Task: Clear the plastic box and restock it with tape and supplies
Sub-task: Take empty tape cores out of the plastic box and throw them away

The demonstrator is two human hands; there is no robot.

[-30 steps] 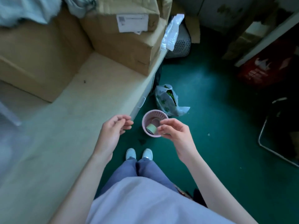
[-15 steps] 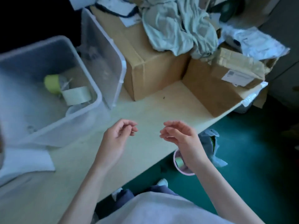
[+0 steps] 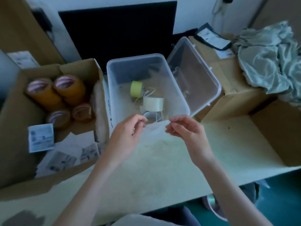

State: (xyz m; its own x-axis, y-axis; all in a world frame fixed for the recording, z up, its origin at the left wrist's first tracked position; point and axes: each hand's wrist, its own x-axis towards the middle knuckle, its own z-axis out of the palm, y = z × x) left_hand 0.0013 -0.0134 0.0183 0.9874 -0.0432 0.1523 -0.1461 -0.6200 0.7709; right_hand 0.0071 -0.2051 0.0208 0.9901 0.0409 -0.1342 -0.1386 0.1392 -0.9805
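i have both hands at the near rim of the clear plastic box (image 3: 114, 88) in the middle of the desk (image 3: 162, 168). my left hand (image 3: 125, 136) and right hand (image 3: 187, 131) have loosely curled fingers holding nothing. inside the box lie a yellow tape roll (image 3: 136, 89) and a white tape roll (image 3: 153, 103). brown tape rolls (image 3: 65, 93) sit in the cardboard box (image 3: 14, 111) to the left.

Both forearms are bare, with no sleeves showing. The left hand (image 3: 126, 134) and right hand (image 3: 187, 130) wear nothing. A pale garment shows at the bottom edge
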